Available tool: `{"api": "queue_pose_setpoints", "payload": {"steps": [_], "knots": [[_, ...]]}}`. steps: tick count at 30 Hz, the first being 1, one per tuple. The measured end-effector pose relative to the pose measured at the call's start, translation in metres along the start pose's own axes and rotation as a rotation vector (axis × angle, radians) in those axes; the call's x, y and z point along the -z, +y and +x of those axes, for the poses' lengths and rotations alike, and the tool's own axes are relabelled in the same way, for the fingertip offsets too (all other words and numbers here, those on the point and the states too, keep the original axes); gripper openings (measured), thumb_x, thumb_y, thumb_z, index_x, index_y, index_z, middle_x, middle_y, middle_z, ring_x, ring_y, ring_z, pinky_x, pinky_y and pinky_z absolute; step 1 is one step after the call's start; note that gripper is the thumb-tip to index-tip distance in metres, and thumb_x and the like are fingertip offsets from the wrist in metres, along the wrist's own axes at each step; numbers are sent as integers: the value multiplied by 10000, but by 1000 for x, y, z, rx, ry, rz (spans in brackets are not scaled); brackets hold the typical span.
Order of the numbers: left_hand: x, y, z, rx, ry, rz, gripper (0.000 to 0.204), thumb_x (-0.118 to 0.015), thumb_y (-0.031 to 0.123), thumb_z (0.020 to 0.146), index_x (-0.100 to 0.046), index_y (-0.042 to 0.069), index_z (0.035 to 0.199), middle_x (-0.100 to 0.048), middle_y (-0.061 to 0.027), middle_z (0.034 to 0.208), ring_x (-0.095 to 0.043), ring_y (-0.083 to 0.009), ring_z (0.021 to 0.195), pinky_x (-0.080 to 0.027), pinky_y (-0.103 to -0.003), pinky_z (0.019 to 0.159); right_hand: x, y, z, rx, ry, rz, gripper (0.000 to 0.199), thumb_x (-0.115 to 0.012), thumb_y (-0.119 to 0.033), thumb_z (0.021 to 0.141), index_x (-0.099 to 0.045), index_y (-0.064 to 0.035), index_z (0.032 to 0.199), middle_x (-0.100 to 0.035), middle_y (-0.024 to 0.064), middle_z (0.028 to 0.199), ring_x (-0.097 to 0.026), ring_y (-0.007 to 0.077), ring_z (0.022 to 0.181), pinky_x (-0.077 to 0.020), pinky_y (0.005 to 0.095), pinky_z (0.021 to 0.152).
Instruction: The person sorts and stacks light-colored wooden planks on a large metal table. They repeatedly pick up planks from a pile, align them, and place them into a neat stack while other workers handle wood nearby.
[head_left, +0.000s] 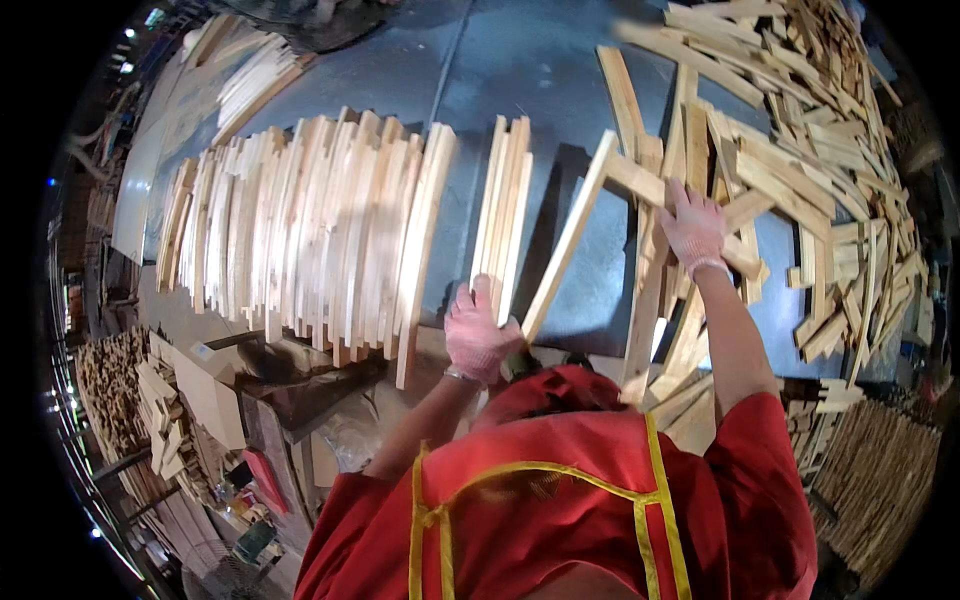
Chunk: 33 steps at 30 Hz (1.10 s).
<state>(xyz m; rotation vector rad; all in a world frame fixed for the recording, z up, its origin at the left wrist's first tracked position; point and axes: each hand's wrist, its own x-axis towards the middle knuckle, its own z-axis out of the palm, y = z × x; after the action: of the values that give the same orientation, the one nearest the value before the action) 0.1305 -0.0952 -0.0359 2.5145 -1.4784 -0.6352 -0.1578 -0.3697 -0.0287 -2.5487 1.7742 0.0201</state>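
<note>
My left hand, in a pale pinkish glove, is closed about the near ends of a small bundle of wooden strips lying on the dark table. Its thumb is on the right of them. Farther right, my gloved right hand reaches into loose wood and grips a short wooden strip; its fingertips are partly hidden. Between my hands, a long wooden strip lies slanted, its far end by that short piece. Left of the bundle stretches a row of wooden strips, laid side by side.
A tangled heap of wooden strips covers the right side of the table. More strips lie at the far left. Stacked wood stands low on the right, and a cardboard sheet is at the near left.
</note>
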Motion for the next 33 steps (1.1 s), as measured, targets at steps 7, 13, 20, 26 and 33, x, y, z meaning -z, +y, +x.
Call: {"api": "queue_pose_setpoints", "payload": {"steps": [7,13,20,26,33], "knots": [[-3,-11,-11,-205,260,-45,898,-804,419,682,-533,49,1453,-573,-211,1219,-601,-387,1089,-492,-520,948,5,-5,1,-80,56,13,578,-698,-466,920,-590,-141,1386,-709,169,1109,-677,372,1059,-533,508,939],[26,2,-19,-26,36,-122,802,-707,439,755,-497,98,1450,-574,-205,1237,-608,-394,1104,-507,-479,953,34,-89,-46,-74,119,523,720,-768,-332,865,-512,-21,1461,-566,242,1380,-539,458,1288,-436,515,1109],[26,1,-10,-31,-72,-113,812,-709,469,802,-441,140,1495,-533,-197,1378,-571,-428,1274,-452,-526,1070,-73,-184,-81,-205,-49,826,918,-801,-236,827,-357,-8,1597,-574,265,1451,-564,415,1348,-428,427,1159],[9,-15,-17,-48,45,-59,788,-732,439,824,-462,97,1480,-583,-182,1267,-612,-402,1163,-515,-510,960,-43,-124,-39,-295,-211,831,615,-686,-95,898,-483,-36,1475,-682,230,1273,-675,397,1151,-515,453,1022],[55,10,73,-183,78,-123,763,-731,403,859,-429,119,1499,-566,-218,1275,-642,-409,1100,-547,-506,894,-80,-83,11,-402,93,617,704,-728,-146,873,-463,-43,1517,-519,266,1481,-525,431,1336,-441,451,1131]]}}
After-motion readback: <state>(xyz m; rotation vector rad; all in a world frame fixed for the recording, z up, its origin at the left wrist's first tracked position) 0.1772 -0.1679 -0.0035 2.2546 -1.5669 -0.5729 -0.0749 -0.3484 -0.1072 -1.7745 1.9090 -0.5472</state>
